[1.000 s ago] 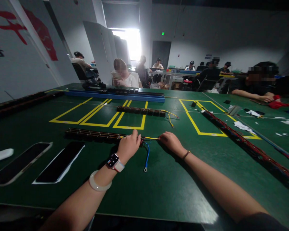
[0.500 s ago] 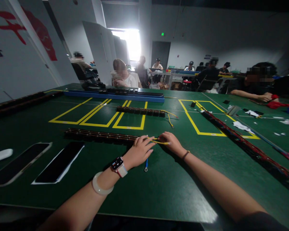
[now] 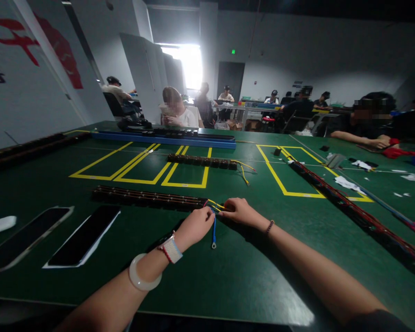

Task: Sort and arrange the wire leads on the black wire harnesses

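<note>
A long black segmented strip [image 3: 148, 197] with thin wires along its top lies crosswise in front of me. Yellow wires [image 3: 215, 204] and a blue wire [image 3: 214, 227] come out of its right end. The blue one hangs toward me and ends in a ring terminal. My left hand [image 3: 196, 226] is closed in a pinch on the blue wire, close to the strip's end. From the right, my right hand [image 3: 242, 213] has its fingers closed around the yellow wires, whose tips are hidden in the grip.
Beyond lies a shorter black strip [image 3: 202, 161] with yellow leads, across yellow tape outlines [image 3: 185, 185]. Two dark phone-like slabs, one a black slab [image 3: 86, 235], rest at left. A red-and-black wire bundle [image 3: 346, 203] runs along the right. Several people sit farther back.
My left hand has gone from spread fingers over the wires to a pinch on the blue wire. My right hand has shifted slightly nearer, covering the yellow wire ends.
</note>
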`<state>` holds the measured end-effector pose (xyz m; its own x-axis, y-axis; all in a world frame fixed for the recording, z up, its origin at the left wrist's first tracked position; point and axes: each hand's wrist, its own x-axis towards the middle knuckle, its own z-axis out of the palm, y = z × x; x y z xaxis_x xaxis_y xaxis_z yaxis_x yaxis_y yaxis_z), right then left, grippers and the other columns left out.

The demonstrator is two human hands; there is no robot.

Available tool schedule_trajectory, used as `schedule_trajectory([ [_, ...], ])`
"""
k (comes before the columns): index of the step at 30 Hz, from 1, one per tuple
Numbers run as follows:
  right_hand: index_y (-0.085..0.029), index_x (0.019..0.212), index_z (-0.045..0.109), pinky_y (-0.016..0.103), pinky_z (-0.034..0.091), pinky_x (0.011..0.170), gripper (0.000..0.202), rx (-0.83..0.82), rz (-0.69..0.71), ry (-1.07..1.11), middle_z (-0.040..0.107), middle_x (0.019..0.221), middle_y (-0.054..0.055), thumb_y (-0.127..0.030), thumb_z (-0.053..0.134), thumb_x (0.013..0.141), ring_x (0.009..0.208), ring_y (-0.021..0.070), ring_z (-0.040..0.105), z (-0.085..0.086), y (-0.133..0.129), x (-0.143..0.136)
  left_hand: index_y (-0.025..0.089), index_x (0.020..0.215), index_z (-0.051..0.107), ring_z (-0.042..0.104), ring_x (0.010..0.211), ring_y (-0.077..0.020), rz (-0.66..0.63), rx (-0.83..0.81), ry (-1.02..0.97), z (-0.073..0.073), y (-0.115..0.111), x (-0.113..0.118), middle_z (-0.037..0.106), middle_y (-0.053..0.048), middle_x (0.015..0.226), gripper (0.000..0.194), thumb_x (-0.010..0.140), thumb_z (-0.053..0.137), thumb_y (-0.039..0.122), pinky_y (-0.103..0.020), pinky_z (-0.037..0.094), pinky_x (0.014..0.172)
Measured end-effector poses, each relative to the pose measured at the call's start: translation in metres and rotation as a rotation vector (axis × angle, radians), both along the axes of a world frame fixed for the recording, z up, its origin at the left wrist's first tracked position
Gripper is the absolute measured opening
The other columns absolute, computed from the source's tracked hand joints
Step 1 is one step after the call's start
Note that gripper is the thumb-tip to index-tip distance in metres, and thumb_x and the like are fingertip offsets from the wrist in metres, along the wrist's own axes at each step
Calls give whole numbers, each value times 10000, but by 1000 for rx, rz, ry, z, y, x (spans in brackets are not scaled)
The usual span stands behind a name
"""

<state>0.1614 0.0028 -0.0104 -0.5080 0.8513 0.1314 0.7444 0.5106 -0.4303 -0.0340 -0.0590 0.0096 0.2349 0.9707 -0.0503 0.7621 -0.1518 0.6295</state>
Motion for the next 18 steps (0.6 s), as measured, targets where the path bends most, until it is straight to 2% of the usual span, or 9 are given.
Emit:
schedule_trajectory([
  [5,-180,719,632,249,333,619,415,-53,12,-70,649,706,25,-593,616,759,644,149,559,2,-11,-13,153,996,492,502,428,-80,22,-309,-376,-10,4,3,619,-14,737,206,869,450,310,-191,357,430],
  [8,-187,721,632,252,333,630,405,-46,-13,-80,662,729,31,-591,635,741,677,162,572,1,-15,-18,153,1001,436,484,409,-66,25,-386,-484,-13,6,5,570,30,646,157,880,432,253,-167,319,399],
  [11,-177,725,620,238,330,588,339,-117,-44,-41,663,723,24,-513,654,755,653,150,570,0,-17,-20,158,958,415,533,458,-75,41,-409,-577,-13,6,6,548,36,644,87,890,412,212,-168,341,416],
  [14,-161,794,618,218,343,553,232,-195,-55,68,674,778,31,-388,658,775,660,139,583,1,-19,-19,151,969,421,581,535,-92,46,-454,-696,-11,3,8,539,27,662,100,904,416,226,-185,385,469],
  [18,-155,833,630,210,346,546,140,-153,-15,130,679,803,37,-292,610,821,661,130,588,8,-22,-18,141,1012,430,613,625,-108,21,-550,-936,-11,-1,10,565,-8,731,178,917,442,292,-209,412,541],
])
